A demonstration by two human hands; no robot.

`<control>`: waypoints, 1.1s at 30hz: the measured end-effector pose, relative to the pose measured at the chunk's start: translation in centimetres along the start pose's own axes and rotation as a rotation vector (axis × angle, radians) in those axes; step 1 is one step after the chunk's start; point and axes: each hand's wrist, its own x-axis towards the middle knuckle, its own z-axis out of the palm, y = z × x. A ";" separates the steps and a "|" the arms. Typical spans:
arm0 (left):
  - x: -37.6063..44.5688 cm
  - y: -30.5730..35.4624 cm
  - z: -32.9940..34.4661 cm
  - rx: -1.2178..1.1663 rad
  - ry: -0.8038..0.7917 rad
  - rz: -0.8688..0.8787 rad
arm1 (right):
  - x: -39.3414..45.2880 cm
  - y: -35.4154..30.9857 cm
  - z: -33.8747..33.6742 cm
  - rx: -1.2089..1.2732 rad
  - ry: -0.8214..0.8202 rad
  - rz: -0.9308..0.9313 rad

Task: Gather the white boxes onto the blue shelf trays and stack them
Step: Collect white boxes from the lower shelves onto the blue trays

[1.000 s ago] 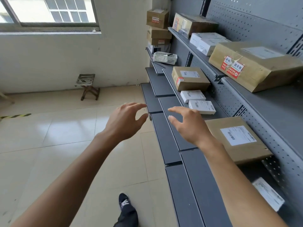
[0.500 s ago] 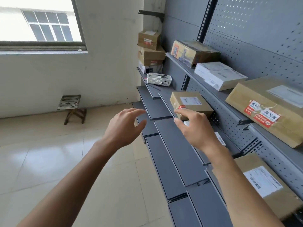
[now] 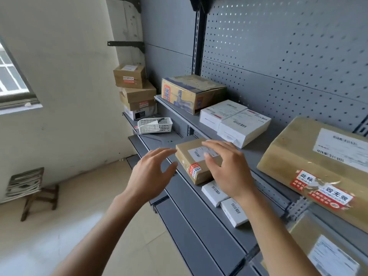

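Centre frame: left hand (image 3: 150, 174) and right hand (image 3: 229, 168) are both released, fingers spread, holding nothing. Two small white boxes (image 3: 225, 202) lie on the grey shelf (image 3: 199, 220) beneath the right wrist. Two larger white boxes (image 3: 235, 120) sit upper right, behind a brown parcel (image 3: 195, 160).

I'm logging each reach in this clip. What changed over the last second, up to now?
Both hands moved forward along the shelf: the right hand now hovers over the small brown box, the left hand beside it. Nothing was taken hold of; both stay open. The boxes, including the two small white boxes below, lie as before.
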 end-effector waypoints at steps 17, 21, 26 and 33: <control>18.8 1.6 7.6 -0.100 -0.049 0.391 | 7.0 6.3 1.7 -0.381 0.160 0.158; 21.6 1.0 9.4 -0.120 -0.127 0.507 | 7.5 6.1 2.6 -0.455 0.262 0.234; 23.6 -0.4 10.9 -0.139 -0.172 0.615 | 8.4 5.4 4.0 -0.568 0.355 0.300; 24.2 -2.4 11.4 -0.274 -0.121 0.708 | 8.8 4.5 5.5 -0.623 0.459 0.387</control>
